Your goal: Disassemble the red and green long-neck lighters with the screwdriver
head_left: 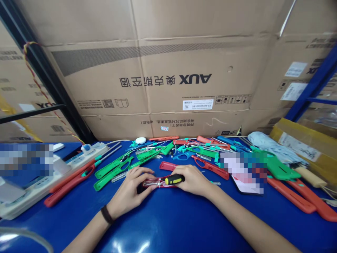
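My right hand [193, 178] is closed around a short screwdriver with a black and yellow handle [173, 180]. Beneath it, on the blue table, lies an open red lighter casing [145, 183] with a clear tube [152, 182] and thin white wires inside. At its left end my left hand [133, 186] grips the casing between thumb and fingers. The screwdriver's tip is hidden by my right hand. Just behind my hands is a loose red casing half [168, 165]. Green lighter casing halves [107, 177] lie open to the left, beyond my left hand.
Several lighter parts in red, green and blue are heaped at the back, near a white round object [140, 140]. A white power strip [15, 203] runs along the left. A phone [242, 175] and long red lighters [292, 195] lie right. Cardboard [163, 52] walls the back.
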The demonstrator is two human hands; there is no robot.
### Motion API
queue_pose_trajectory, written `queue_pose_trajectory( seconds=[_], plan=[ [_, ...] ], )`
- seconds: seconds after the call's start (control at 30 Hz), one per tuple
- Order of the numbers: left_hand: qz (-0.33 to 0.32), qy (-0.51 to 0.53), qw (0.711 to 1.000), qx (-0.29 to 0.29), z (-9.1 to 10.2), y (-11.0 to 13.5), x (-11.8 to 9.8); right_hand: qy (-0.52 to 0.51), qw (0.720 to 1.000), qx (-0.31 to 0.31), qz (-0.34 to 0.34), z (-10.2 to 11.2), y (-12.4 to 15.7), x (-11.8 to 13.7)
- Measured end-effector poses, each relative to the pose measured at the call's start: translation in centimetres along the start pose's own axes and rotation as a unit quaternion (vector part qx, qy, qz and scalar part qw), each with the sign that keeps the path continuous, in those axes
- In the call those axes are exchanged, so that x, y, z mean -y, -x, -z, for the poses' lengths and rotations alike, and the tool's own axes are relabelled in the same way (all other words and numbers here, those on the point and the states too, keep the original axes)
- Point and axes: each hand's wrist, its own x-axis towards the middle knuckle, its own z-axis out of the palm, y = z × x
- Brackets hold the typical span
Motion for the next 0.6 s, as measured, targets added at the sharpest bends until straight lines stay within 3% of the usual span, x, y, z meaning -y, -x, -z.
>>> queue_pose_trajectory(
  seconds=[0.33,0.6],
  plan=[
    [-0.12,-0.056,0.991,-0.004,0.7,0.1,-1.3,0.019,0.999,-0.029,0.012,0.4,0.2,-0.2],
    [-0.091,-0.047,0.995,0.013,0.8,0.0,-1.7,0.032,0.998,-0.062,0.003,1.1,0.2,-0.1]
  ],
)
